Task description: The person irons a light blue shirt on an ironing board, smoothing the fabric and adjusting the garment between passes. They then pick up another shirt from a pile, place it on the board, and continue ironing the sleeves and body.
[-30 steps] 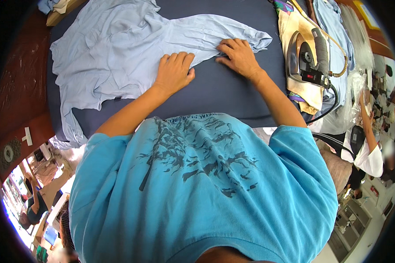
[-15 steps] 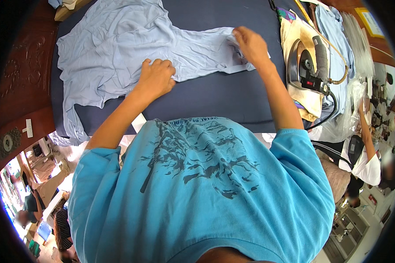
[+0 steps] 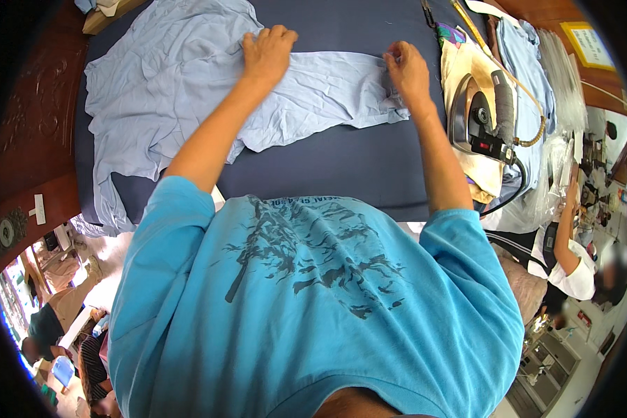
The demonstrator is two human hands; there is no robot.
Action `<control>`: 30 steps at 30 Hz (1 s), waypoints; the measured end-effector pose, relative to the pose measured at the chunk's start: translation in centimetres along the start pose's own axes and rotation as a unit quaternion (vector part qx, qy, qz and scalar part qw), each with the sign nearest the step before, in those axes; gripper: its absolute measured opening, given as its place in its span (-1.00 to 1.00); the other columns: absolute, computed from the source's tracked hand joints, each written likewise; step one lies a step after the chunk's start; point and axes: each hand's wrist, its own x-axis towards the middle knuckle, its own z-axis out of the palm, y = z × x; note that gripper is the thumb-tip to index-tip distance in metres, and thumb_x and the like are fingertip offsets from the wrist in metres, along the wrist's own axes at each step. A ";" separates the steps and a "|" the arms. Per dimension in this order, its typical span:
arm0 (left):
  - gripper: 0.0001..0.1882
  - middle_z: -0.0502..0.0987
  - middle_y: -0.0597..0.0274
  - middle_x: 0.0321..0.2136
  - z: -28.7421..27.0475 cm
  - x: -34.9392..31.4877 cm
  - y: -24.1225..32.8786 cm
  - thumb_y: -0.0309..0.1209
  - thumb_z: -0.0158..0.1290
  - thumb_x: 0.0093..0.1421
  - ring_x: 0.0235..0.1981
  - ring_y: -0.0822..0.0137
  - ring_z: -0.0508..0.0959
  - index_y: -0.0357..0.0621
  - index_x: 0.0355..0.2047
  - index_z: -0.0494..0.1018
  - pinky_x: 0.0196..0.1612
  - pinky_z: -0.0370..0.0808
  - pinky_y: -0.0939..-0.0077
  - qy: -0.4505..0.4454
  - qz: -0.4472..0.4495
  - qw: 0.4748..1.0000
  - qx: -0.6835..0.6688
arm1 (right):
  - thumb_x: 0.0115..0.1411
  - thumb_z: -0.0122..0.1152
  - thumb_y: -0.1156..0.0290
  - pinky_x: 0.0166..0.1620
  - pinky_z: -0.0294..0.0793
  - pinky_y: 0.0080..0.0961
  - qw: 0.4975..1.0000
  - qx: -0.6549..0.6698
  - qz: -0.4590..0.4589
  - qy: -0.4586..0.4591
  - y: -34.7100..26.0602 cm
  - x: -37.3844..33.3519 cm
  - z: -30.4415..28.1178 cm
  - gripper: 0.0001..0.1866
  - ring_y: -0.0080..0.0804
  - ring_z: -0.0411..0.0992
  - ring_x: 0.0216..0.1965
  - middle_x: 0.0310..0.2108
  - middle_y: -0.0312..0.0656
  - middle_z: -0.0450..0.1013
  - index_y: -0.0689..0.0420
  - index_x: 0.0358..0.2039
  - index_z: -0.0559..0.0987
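A light-blue, wrinkled shirt [image 3: 167, 76] lies spread on the dark-blue padded table [image 3: 341, 167], one sleeve [image 3: 327, 90] stretched toward the right. My left hand [image 3: 268, 56] rests on the cloth at the far edge, where the sleeve meets the body. Its fingers lie loosely apart on the fabric. At the sleeve's right end, my right hand [image 3: 409, 75] has its fingers curled together at the far corner of the cuff, pinching the cloth. The exact grip is partly hidden by the hand.
On the right, an iron [image 3: 477, 118] with a wrapped handle lies on folded cream cloth, its hose and cord trailing. Blue garments [image 3: 515, 56] and clear plastic covers [image 3: 564, 70] lie beyond it. Carved dark wood [image 3: 35, 104] borders the left. A person's arm [image 3: 568, 223] shows at far right.
My left hand has moved from the shirt's near edge to its far edge. The sleeve now lies broader and flatter. My right hand has shifted slightly right and stays at the cuff.
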 end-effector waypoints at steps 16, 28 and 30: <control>-0.45 0.06 0.39 0.24 2.3 -4.8 5.4 -0.01 -0.21 0.21 0.28 0.23 -0.04 0.21 0.20 0.13 0.16 -0.10 -0.15 -0.109 0.009 0.994 -0.023 | 0.21 -0.10 0.05 0.22 -0.03 -0.17 0.960 -0.185 -0.153 -0.142 2.3 -4.0 2.5 -0.50 -0.22 0.03 0.25 0.22 -0.25 0.11 -0.13 0.15 0.26; -0.39 0.01 0.38 0.26 2.0 -4.3 4.9 0.08 -0.22 0.19 0.29 0.20 -0.05 0.22 0.22 0.08 0.15 -0.06 -0.20 -0.137 0.018 0.990 -0.007 | 0.20 -0.07 0.28 0.20 0.05 -0.10 0.976 0.014 -0.093 -0.198 3.8 -2.0 1.5 -0.57 -0.15 0.07 0.24 0.20 -0.23 0.16 -0.07 0.11 0.33; -0.40 0.03 0.37 0.26 1.7 -4.1 5.0 0.05 -0.20 0.18 0.28 0.19 -0.04 0.20 0.21 0.11 0.14 -0.05 -0.20 -0.139 0.010 0.990 -0.014 | 0.18 -0.06 0.36 0.19 0.08 -0.10 0.971 -0.071 -0.119 -0.195 3.8 -2.4 1.5 -0.56 -0.14 0.08 0.23 0.19 -0.24 0.17 -0.06 0.11 0.32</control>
